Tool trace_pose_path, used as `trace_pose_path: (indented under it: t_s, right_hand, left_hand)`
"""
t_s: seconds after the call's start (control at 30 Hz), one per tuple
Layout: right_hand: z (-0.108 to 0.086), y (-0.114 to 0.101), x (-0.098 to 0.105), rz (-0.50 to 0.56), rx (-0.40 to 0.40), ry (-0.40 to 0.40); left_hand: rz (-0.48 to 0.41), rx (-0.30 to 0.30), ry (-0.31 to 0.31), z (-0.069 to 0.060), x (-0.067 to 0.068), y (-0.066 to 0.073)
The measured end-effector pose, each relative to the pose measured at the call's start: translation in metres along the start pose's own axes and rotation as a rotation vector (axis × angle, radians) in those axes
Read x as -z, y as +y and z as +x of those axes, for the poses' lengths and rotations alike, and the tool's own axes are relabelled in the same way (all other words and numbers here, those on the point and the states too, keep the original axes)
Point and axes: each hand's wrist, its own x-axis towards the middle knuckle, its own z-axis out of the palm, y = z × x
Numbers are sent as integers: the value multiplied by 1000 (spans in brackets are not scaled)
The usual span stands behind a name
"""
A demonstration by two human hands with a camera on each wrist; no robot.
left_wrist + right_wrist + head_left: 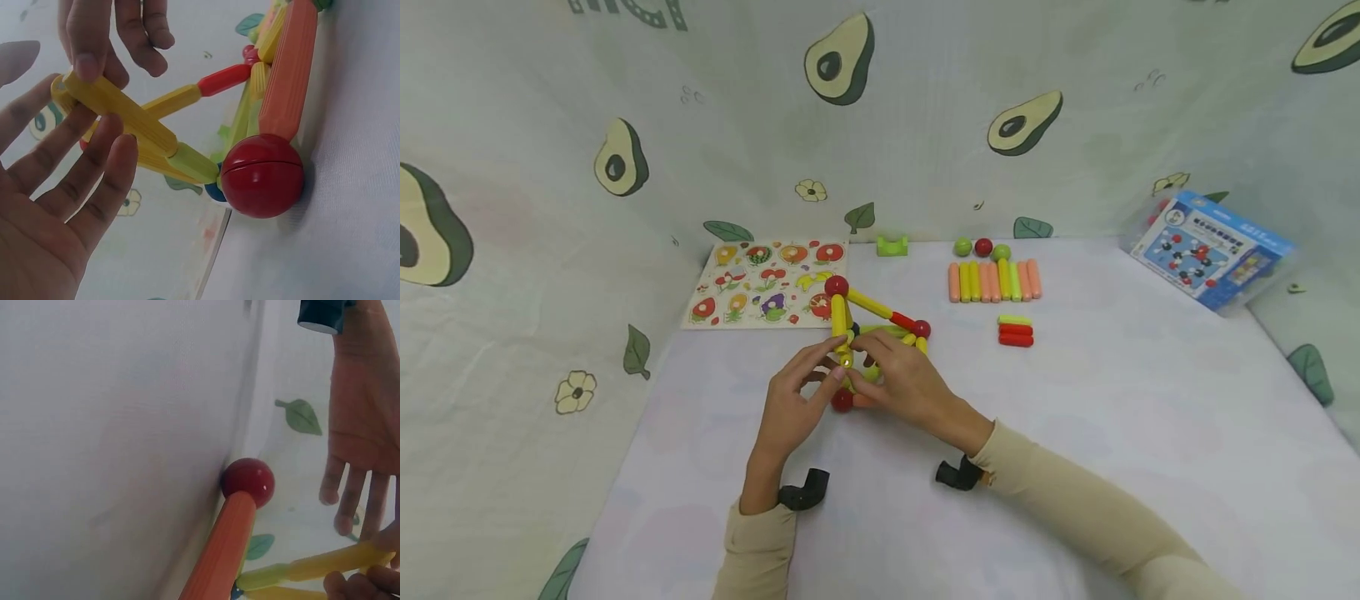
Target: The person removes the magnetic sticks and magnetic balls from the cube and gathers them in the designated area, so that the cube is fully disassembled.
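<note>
A frame of ridged sticks and red balls stands on the table, with one red ball at its near corner. My left hand holds the raised end of a yellow stick between index finger and thumb, its other fingers stretched along the underside. Opposite it, my right hand pinches the same yellow end, a fingertip lying on top in the left wrist view. A light green piece continues that stick down to a dark blue ball. An orange stick runs along the table from a red ball.
Behind the frame lies a fruit puzzle board. Farther right are a row of coloured sticks, green and red balls, short red sticks and a green bracket. A blue toy box sits at the back right.
</note>
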Motion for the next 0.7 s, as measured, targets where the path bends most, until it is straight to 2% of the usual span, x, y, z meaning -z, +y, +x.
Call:
trace_pose_path:
  t_s: [0.13, 0.3, 0.43, 0.57, 0.7]
  right_hand:
    - [3, 2, 0, 9, 56, 49]
    - [3, 8, -2, 2, 185, 76]
    - [4, 12, -1, 2, 247, 55]
    - [3, 11, -1, 38, 211, -6]
    - [3, 9, -5, 15, 147, 2]
  left_hand:
    - [1, 19, 15, 2, 1, 4]
    - [-19, 29, 12, 2, 0, 4]
    - [-44, 33, -5, 2, -2, 1]
    - [-88, 11, -15, 2, -2, 0]
    - [-102, -4, -22, 2, -1, -1]
